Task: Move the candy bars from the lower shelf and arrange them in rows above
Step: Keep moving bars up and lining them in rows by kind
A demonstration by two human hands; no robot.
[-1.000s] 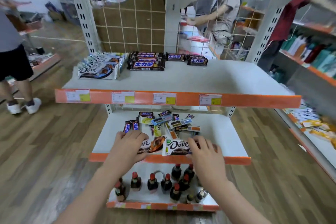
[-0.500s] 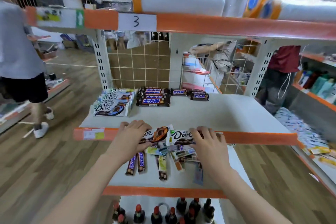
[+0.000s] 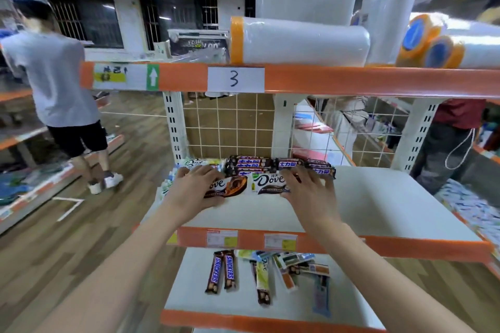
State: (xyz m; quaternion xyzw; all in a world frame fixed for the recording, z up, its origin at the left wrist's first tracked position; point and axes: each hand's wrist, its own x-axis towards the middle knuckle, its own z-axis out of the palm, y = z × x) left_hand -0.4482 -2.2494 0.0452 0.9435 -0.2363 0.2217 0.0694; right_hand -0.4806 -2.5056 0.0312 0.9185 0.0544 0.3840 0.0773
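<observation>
On the upper shelf (image 3: 378, 205), at its back left, a stack of pale chocolate bars (image 3: 194, 163) is already laid, partly hidden behind the left hand (image 3: 189, 192). The left hand is held over a brown chocolate bar (image 3: 230, 186), fingers (image 3: 205, 171) curled over its top edge, so the bar is gripped and brought just in front of the pale stack. Beside it, touching or nearly so, a white chocolate bar (image 3: 266, 184) is gripped by the right hand (image 3: 308, 192), fingers (image 3: 311, 174) spread over its right end. Whether either bar already rests on the shelf cannot be told. Behind both, a row of dark nut bars (image 3: 281, 165) is lined along the back, reaching to the right of the right hand. The right half of the upper shelf is bare. On the lower shelf (image 3: 189, 292), two brown nut bars (image 3: 221, 272) lie side by side at the left, then a green-striped bar (image 3: 262, 278), then a loose pile of mixed bars (image 3: 300, 265) at the right. The task is judged roughly half done: two rows started above, several bars left below to be lifted and lined up.
</observation>
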